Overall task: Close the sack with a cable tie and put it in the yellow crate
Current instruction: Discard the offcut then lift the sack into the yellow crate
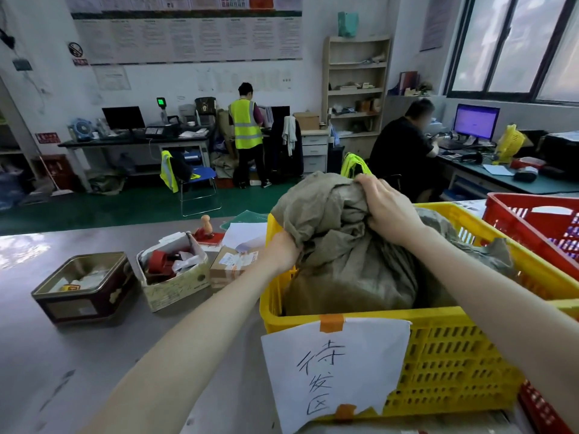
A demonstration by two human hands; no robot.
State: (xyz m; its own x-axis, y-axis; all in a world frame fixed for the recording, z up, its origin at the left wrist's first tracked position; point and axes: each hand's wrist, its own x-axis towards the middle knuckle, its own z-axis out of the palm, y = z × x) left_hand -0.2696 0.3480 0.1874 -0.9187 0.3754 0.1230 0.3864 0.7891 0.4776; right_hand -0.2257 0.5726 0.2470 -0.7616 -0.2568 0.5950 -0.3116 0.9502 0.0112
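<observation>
Sack in yellow crate, hands gripping it, red crate beside, tin left

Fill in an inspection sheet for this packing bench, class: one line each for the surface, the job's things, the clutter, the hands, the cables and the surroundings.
Surface: grey table, scuffed, with reflected light at its far left.
Job's things: olive sack sits in the yellow crate, its top above the rim; cable tie not visible; paper label taped to the crate front.
Clutter: metal tin, open cardboard box of red items, small parcel, wooden-handled stamp, loose papers.
Hands: left hand grips the sack's side; right hand grips its bunched top.
Cables: nothing seen on the table.
Surroundings: red crate to the right; two people at desks with monitors; shelving, windows.
</observation>
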